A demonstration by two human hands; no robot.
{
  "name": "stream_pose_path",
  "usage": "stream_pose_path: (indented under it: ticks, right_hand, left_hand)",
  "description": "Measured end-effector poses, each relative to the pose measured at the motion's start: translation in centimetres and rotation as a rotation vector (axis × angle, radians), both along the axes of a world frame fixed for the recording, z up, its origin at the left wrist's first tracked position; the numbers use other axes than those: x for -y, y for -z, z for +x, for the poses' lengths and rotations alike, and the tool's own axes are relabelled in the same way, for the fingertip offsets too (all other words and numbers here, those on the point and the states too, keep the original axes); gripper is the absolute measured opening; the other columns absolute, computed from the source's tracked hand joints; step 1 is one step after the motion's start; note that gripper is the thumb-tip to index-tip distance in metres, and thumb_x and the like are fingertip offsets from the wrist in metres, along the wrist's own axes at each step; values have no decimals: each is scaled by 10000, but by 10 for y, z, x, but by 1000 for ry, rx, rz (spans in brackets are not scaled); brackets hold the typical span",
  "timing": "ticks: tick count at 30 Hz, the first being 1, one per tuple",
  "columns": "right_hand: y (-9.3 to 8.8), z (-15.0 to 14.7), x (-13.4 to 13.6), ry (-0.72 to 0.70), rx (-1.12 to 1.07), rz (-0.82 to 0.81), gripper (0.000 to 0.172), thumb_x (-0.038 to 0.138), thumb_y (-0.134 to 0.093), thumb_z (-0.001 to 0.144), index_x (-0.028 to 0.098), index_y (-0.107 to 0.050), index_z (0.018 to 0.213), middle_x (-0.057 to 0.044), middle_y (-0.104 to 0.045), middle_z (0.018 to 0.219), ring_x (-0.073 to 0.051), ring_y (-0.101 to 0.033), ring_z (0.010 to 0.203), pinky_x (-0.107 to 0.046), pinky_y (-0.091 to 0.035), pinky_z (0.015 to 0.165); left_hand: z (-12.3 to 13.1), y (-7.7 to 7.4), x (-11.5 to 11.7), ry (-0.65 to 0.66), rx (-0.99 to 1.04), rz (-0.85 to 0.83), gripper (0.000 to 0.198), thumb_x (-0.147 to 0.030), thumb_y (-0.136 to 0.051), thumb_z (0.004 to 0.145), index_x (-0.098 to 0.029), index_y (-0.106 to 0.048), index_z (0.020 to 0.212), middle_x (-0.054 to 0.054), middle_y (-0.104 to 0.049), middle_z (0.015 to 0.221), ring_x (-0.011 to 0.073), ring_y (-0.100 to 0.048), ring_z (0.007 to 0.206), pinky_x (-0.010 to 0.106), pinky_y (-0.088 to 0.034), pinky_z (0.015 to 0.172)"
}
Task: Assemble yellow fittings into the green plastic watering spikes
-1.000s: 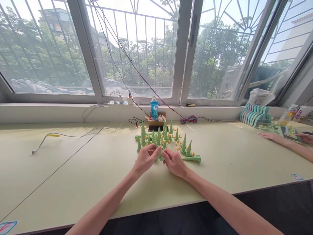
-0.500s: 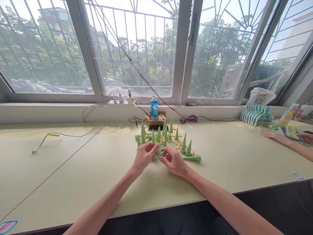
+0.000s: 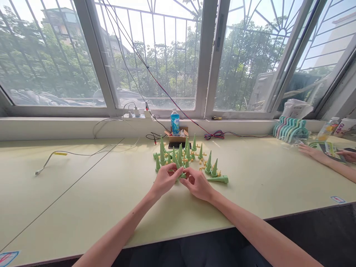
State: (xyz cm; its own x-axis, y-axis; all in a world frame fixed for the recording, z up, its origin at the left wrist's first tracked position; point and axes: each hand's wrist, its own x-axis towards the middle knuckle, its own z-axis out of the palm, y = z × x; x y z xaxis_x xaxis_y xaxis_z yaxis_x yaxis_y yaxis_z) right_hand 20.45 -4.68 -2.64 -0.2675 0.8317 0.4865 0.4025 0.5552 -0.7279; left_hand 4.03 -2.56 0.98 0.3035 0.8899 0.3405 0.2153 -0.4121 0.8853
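My left hand [image 3: 164,181] is closed around a green plant watering spike [image 3: 177,161], held tilted with its tip up and away from me. My right hand [image 3: 198,182] has its fingers curled and pinched at the wide cap end of the same spike; my fingers hide most of that end. Just beyond my hands stand several more green spikes [image 3: 162,154], points up. Small yellow valve pieces [image 3: 200,168] lie scattered among them. One green spike [image 3: 219,179] rests on its side to the right of my right hand.
Behind the spikes stand a small cardboard box [image 3: 178,138] and a blue bottle [image 3: 175,123]. Cables [image 3: 214,135] run along the sill and tabletop [image 3: 267,167]. At the far right, another person's hand [image 3: 313,152] rests near green items and a row of pastel hangers [image 3: 290,129].
My fingers have drawn closer together around the spike's cap end, covering more of it. The other person's hand has shifted slightly right.
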Motion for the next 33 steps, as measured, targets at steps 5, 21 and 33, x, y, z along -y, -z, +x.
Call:
stream_pose_path:
  ticks: [5,21,33]
  right_hand:
    - [3,0,-2,-2,17,-2,250,337,-579,889,163,-606,1067,13,-583,744,-76,-405,477,-225,-346,496]
    - [3,3,-1,204,105,89,330,361,-322,1020,171,-573,922,3,-581,683,-122,-494,548,-239,-388,586]
    - [-19,2,-1,588,979,-144,343,-14,-483,790,88,-566,1108,-217,-591,1204,-240,-707,787,-279,-486,597]
  left_hand:
    - [0,5,-3,-8,-31,21,454,-504,-598,818,-186,-366,593,-54,-331,569,78,-354,466,200,-245,409]
    - [1,4,2,-95,-29,124,396,-440,-546,878,-196,-344,638,-63,-292,551,73,-253,453,214,-178,428]
    - [2,18,3,78,-336,461,356,-261,-545,882,-193,-300,633,-51,-367,559,94,-299,515,223,-269,501]
